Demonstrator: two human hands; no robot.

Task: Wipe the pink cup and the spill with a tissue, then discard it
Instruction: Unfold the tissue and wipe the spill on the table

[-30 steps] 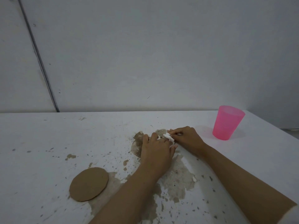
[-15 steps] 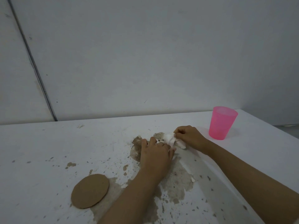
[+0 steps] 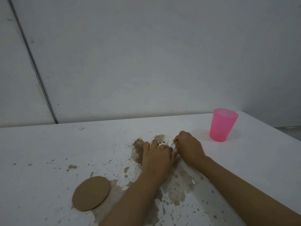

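Observation:
A pink plastic cup point(image 3: 222, 124) stands upright on the white table point(image 3: 48, 152), to the right of both hands. Brown spill patches point(image 3: 138, 150) and specks spread over the middle of the table. My left hand point(image 3: 156, 159) lies palm down on the spill, fingers together. My right hand point(image 3: 189, 147) is curled right beside it, pinching a white tissue point(image 3: 171, 143) of which only a small edge shows between the hands. The rest of the tissue is hidden under the hands.
A round brown cardboard disc point(image 3: 91, 193) lies flat at the front left, touching a wet brown patch point(image 3: 177, 186). A grey wall point(image 3: 146, 54) rises right behind the table. The table's right edge point(image 3: 276, 132) runs close past the cup.
My right hand pulled the tissue out to the right, then drew back against my left hand, so less tissue shows. The view shifted slightly. The cup has not moved.

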